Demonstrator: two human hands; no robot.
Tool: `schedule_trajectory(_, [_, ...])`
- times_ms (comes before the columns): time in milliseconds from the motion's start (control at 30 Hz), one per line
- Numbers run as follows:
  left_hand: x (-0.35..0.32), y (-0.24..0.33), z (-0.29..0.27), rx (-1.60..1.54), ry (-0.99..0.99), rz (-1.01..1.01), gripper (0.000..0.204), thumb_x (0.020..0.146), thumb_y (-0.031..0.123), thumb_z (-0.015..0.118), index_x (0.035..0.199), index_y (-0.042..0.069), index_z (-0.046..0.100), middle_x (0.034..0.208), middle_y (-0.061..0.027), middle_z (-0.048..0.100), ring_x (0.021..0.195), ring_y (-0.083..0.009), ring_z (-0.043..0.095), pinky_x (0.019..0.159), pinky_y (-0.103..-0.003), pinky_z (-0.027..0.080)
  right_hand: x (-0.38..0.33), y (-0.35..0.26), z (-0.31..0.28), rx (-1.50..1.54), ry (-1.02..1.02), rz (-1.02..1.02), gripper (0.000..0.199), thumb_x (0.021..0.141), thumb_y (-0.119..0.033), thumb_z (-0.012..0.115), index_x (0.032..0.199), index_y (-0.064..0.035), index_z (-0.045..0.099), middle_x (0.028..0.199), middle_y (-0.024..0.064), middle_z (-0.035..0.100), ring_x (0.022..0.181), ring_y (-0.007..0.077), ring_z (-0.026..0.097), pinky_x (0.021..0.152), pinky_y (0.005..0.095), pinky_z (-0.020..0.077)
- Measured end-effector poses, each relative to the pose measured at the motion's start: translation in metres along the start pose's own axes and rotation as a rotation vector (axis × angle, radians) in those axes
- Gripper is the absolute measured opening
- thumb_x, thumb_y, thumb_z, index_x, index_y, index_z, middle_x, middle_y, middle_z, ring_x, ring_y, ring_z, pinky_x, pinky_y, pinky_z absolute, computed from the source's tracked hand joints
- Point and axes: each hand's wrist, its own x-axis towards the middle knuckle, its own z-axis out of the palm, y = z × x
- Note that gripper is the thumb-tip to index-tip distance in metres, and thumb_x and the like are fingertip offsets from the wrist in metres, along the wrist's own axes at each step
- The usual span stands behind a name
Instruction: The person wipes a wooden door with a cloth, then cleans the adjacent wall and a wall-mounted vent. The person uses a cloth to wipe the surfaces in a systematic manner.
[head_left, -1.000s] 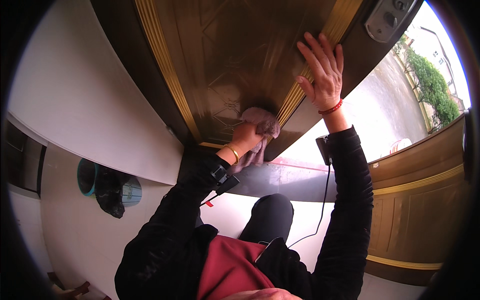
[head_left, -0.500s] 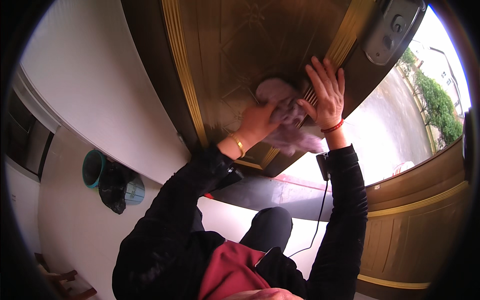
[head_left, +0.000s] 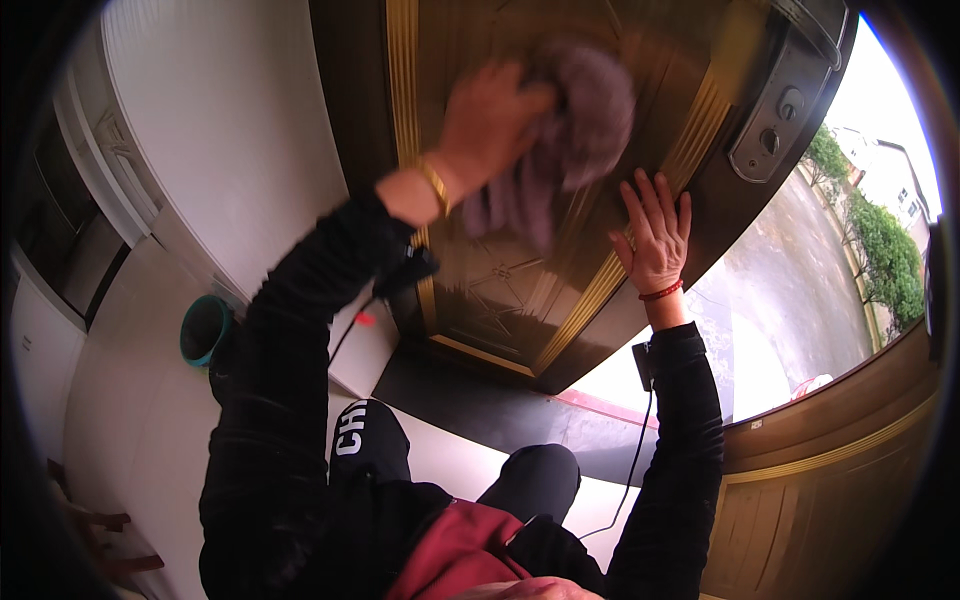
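Observation:
A brown door (head_left: 500,300) with gold ribbed trim stands in front of me. My left hand (head_left: 490,120), wearing a gold bracelet, grips a greyish-purple cloth (head_left: 590,115) against the upper part of its panel. Hand and cloth are smeared by motion, and the cloth's loose end hangs below. Flat on the door's right trim lies my right hand (head_left: 655,235), fingers spread, a red band at the wrist. Above it, near the door's edge, is the metal lock plate (head_left: 775,125) with its knobs.
A teal bin (head_left: 206,330) stands on the pale floor at the left, partly behind my left arm. White panelling (head_left: 220,110) borders the door. Past the door's right edge lie paving (head_left: 800,270) and green bushes (head_left: 885,260). Another brown door panel (head_left: 820,520) is at lower right.
My left hand has swept the cloth up the door, away from my right hand. The right hand keeps leaning on the trim, its fingers slightly lower in the picture.

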Motion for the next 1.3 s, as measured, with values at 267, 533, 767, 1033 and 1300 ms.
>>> schedule_trajectory(267, [0.140, -0.004, -0.017, 0.045, 0.302, 0.065, 0.054, 0.068, 0.006, 0.065, 0.121, 0.009, 0.059, 0.132, -0.0176, 0.051, 0.133, -0.0348, 0.038, 0.115, -0.048, 0.023, 0.002, -0.002, -0.008, 0.081, -0.035, -0.006, 0.057, 0.084, -0.036, 0.063, 0.135, -0.0122, 0.053, 0.144, 0.0084, 0.046, 0.137, 0.0292, 0.038, 0.113, 0.0489, 0.0243])
schedule_trajectory(533, [-0.058, 0.049, 0.049, -0.128, -0.252, 0.250, 0.038, 0.081, 0.021, 0.056, 0.117, 0.015, 0.065, 0.135, -0.0063, 0.054, 0.133, -0.0276, 0.043, 0.109, -0.065, 0.022, 0.046, -0.002, -0.038, 0.341, 0.330, 0.042, 0.053, 0.089, -0.031, 0.057, 0.134, -0.0040, 0.051, 0.142, 0.0197, 0.045, 0.134, 0.0418, 0.037, 0.111, 0.0502, 0.0287])
schedule_trajectory(767, [-0.176, 0.071, 0.073, -0.155, -0.460, 0.443, 0.041, 0.083, 0.022, 0.055, 0.123, 0.019, 0.061, 0.142, 0.0017, 0.049, 0.137, -0.0207, 0.038, 0.112, -0.053, 0.028, 0.067, 0.009, -0.024, 0.069, 0.172, -0.086, 0.063, 0.079, -0.034, 0.066, 0.136, -0.0089, 0.050, 0.143, 0.0112, 0.046, 0.135, 0.0321, 0.039, 0.113, 0.0486, 0.0256])
schedule_trajectory(1033, [-0.037, -0.046, -0.005, 0.115, -0.097, 0.319, 0.039, 0.082, 0.015, 0.057, 0.121, 0.016, 0.062, 0.134, -0.0034, 0.056, 0.133, -0.0280, 0.045, 0.115, -0.054, 0.023, 0.063, 0.008, -0.020, 0.010, 0.134, -0.030, 0.059, 0.085, -0.037, 0.062, 0.135, -0.0081, 0.051, 0.143, 0.0108, 0.047, 0.136, 0.0306, 0.040, 0.112, 0.0499, 0.0254])
schedule_trajectory(1300, [-0.026, -0.062, -0.011, 0.044, 0.197, 0.017, 0.052, 0.066, 0.003, 0.064, 0.118, 0.007, 0.061, 0.131, -0.0146, 0.054, 0.132, -0.0373, 0.042, 0.111, -0.057, 0.026, 0.064, 0.006, -0.018, 0.019, 0.158, -0.017, 0.056, 0.088, -0.037, 0.060, 0.134, -0.0061, 0.052, 0.140, 0.0111, 0.050, 0.135, 0.0309, 0.041, 0.113, 0.0485, 0.0247])
